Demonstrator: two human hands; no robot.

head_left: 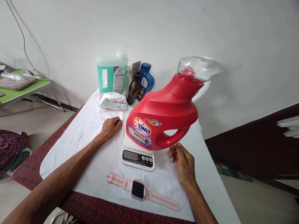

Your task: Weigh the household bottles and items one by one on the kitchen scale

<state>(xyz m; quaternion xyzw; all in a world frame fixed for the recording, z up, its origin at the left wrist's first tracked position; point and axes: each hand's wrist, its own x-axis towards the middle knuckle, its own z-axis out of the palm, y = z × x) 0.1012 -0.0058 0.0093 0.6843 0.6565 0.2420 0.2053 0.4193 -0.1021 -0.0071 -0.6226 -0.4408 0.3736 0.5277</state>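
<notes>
Forearms reached in from the bottom edge over a table draped with a white cloth. Nearest the viewer, a pink watch lay flat on the cloth, its strap running from left to right and slightly toward the viewer at the right end, screen facing up.

Beyond it sat a small white kitchen scale, its display and buttons facing the viewer. The right hand rested on the cloth just right of the scale, fingers loosely curled, holding nothing, close beneath the bottle's handle but not touching it. The left hand lay palm down on the cloth just left of the scale, fingers bent, also gripping nothing.

On the scale stood a big red detergent bottle, label toward the viewer. It leaned hard: its long axis ran from the lower left base up to the upper right, with the clear cap pointing up and to the right, toward the wall. Its handle loop sat on the lower right side.

Farther back, near the wall, a pack of wet wipes lay flat. Behind it stood a green liquid jug, a dark brown bottle and a blue bottle, all upright and close together. At far left, well apart, was a green table.
</notes>
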